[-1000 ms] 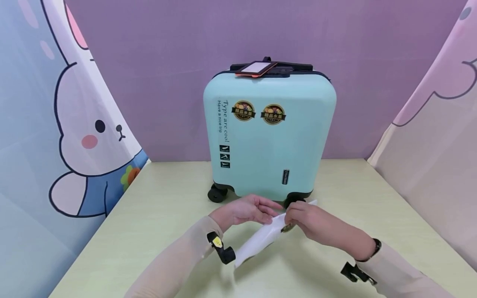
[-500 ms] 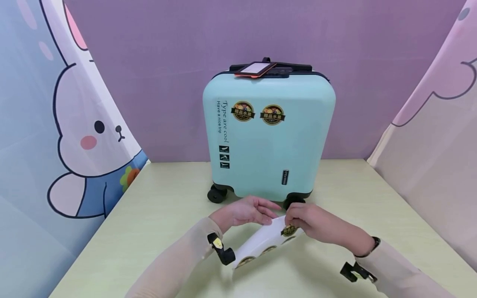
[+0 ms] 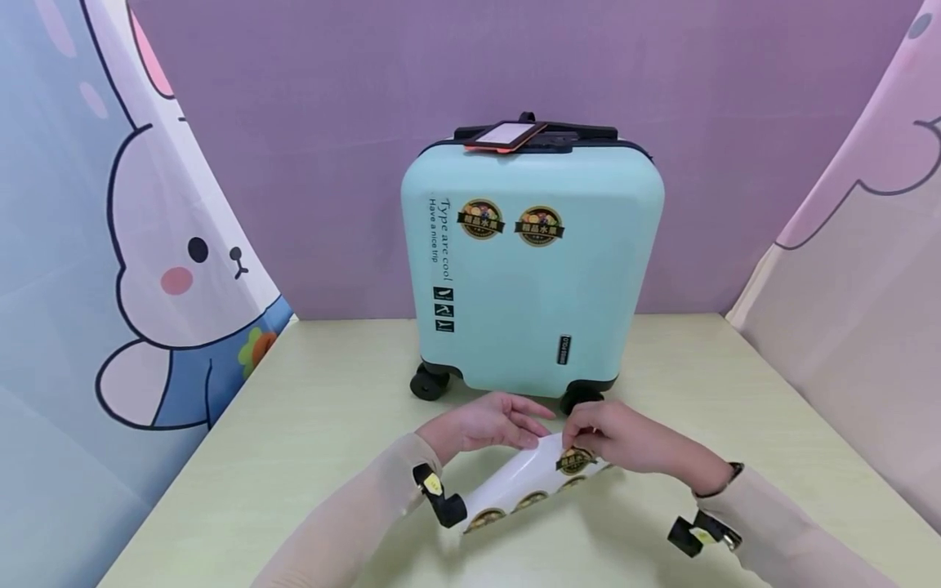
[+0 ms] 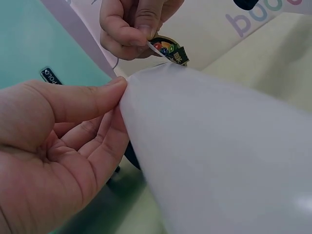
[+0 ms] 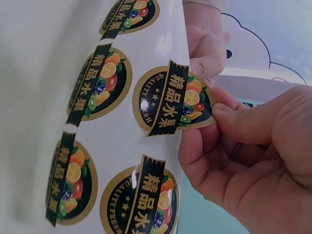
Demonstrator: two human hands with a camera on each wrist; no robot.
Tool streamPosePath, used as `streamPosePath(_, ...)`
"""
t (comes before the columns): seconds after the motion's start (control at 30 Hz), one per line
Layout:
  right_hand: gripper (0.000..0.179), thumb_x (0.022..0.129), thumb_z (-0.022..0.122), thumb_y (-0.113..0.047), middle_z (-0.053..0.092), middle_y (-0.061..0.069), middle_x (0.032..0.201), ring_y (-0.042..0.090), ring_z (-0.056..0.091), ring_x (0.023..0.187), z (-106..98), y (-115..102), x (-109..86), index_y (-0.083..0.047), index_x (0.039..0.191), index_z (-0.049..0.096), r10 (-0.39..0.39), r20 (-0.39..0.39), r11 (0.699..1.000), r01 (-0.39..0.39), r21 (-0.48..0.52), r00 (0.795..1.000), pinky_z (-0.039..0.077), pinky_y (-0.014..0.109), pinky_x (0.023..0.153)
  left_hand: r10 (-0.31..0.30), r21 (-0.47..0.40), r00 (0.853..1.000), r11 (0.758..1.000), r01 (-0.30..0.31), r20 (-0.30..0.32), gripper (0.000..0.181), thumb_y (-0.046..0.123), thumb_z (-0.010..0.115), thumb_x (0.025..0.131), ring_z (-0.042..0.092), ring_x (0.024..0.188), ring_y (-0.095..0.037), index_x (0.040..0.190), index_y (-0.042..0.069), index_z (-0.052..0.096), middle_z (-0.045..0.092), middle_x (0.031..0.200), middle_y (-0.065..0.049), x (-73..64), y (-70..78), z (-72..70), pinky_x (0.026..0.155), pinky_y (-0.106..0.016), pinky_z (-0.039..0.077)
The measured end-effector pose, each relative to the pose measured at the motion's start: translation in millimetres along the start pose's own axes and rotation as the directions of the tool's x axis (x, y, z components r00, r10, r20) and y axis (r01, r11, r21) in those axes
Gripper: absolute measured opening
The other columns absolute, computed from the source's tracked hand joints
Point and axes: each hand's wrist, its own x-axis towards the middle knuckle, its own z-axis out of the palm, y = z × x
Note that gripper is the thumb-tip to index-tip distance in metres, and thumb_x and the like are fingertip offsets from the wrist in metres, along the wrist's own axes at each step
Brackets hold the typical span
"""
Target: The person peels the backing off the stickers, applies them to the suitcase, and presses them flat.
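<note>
One table (image 3: 338, 392) bears an upright suitcase (image 3: 507, 318) lettered "Type are cool" and "Have a nice trip". Before it, a white sheet (image 3: 515, 482) is held curved. The left hand (image 3: 487, 421) pinches the sheet's edge, thumb against fingers; the right hand (image 3: 621, 438) pinches a sticker (image 5: 163, 101) reading "精品水果" and "QUALITY", its edge lifted. Two badges (image 3: 481, 219) on the suitcase likewise read "精品水果".

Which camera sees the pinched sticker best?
The right wrist view: the pinched sticker is big, most of its front showing. The head view shows it small; the left wrist view, only part of it.
</note>
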Motion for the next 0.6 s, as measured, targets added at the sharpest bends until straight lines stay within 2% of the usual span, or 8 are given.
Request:
streamPosePath(0.27, 0.022, 0.089, 0.06, 0.013, 0.065, -0.004, 0.087, 0.003, 0.053, 0.073, 2.1, 2.5, 2.6, -0.007, 0.09, 0.071, 0.086, 0.046, 0.991, -0.09, 0.103, 0.995, 0.051, 0.023, 0.06, -0.012, -0.018, 1.0, 1.0, 0.012, -0.023, 0.05, -0.019, 0.057, 0.088, 0.068, 0.095, -0.018, 0.137, -0.009, 0.052, 0.066, 0.12, -0.025, 2.5, -8.2, 0.8, 0.091, -0.037, 0.056)
streamPosePath(0.47, 0.019, 0.091, 0.059, 0.011, 0.06, -0.003, 0.08, 0.006, 0.052, 0.064, 1.4, 3.8, 3.6, -0.004, 0.091, 0.07, 0.14, 0.082, 0.972, -0.153, 0.177, 0.987, 0.048, 0.022, 0.054, -0.016, -0.018, 0.999, 1.0, 0.015, -0.044, 0.049, -0.019, 0.057, 0.089, 0.068, 0.098, -0.02, 0.136, -0.008, 0.053, 0.066, 0.12, -0.025, 4.1, -10.7, -0.1, 0.091, -0.037, 0.057)
streamPosePath(0.6, 0.019, 0.093, 0.057, 0.009, 0.059, -0.003, 0.078, 0.007, 0.053, 0.063, 0.5, 7.0, 2.9, -0.004, 0.092, 0.07, 0.183, 0.105, 0.958, -0.201, 0.205, 0.977, 0.051, 0.026, 0.055, -0.019, -0.018, 0.998, 1.0, 0.018, -0.061, 0.048, -0.019, 0.057, 0.089, 0.068, 0.095, -0.018, 0.136, -0.008, 0.053, 0.066, 0.12, -0.024, 4.7, -12.5, -1.5, 0.091, -0.037, 0.057)
